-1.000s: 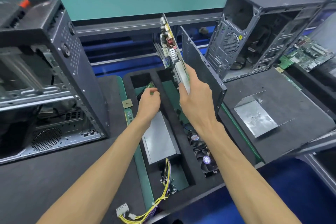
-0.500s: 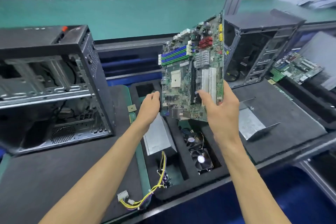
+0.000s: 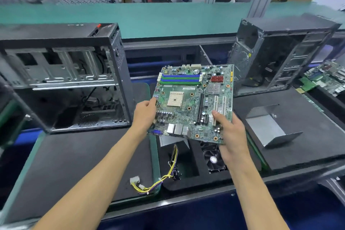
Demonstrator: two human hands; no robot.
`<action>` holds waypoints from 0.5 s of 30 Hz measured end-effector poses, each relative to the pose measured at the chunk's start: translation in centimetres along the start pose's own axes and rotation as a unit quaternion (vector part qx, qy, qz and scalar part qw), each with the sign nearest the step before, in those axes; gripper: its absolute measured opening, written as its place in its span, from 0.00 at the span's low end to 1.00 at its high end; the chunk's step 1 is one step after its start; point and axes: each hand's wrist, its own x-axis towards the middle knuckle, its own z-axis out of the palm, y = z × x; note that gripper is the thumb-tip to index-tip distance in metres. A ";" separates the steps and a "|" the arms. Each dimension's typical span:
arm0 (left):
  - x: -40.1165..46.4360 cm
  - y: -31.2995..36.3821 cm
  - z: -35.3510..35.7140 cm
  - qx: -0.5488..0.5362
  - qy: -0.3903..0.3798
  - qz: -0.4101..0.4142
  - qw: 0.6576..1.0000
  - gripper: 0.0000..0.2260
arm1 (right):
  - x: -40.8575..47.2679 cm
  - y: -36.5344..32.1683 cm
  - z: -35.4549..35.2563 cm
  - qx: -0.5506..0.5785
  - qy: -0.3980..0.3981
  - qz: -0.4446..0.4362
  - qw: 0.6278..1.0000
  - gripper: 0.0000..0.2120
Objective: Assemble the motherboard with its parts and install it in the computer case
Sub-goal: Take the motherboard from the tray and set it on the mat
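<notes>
tilted flatter now, motherboard (image 3: 194, 102) faces up between both hands.

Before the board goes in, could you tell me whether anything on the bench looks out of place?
One thing: a yellow wire bundle spills out of the foam tray, its white connector lying on the black mat. The motherboard looks intact, held by the left hand and right hand.

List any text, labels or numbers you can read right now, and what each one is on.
None can be read.
Motherboard, held in both hands: white sticker and silkscreen print, too small and blurred.
Left case: faint marks on its top, unreadable.
Right case: yellow sticker, blurred.
</notes>
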 end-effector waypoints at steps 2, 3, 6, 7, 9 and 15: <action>-0.8 -1.1 -1.4 -0.003 0.016 -0.014 1.000 0.21 | -0.4 1.1 0.6 0.005 -0.013 0.018 1.000 0.22; -1.2 -1.7 -2.1 -0.006 0.026 -0.021 0.999 0.21 | -0.7 1.7 0.9 0.000 -0.025 0.028 0.999 0.24; -2.3 -3.8 -4.4 -0.001 0.054 -0.045 0.998 0.21 | -1.7 3.9 2.1 -0.020 -0.053 0.038 0.998 0.25; -2.7 -4.6 -5.1 -0.001 0.061 -0.052 0.997 0.21 | -2.1 4.7 2.5 -0.020 -0.056 0.041 0.997 0.29; -3.4 -6.4 -6.6 -0.005 0.071 -0.062 0.996 0.22 | -3.3 6.3 3.5 -0.031 -0.059 0.051 0.997 0.37; -4.1 -9.8 -9.8 0.016 0.079 -0.036 0.996 0.23 | -7.4 10.0 4.9 -0.049 -0.022 0.043 0.998 0.45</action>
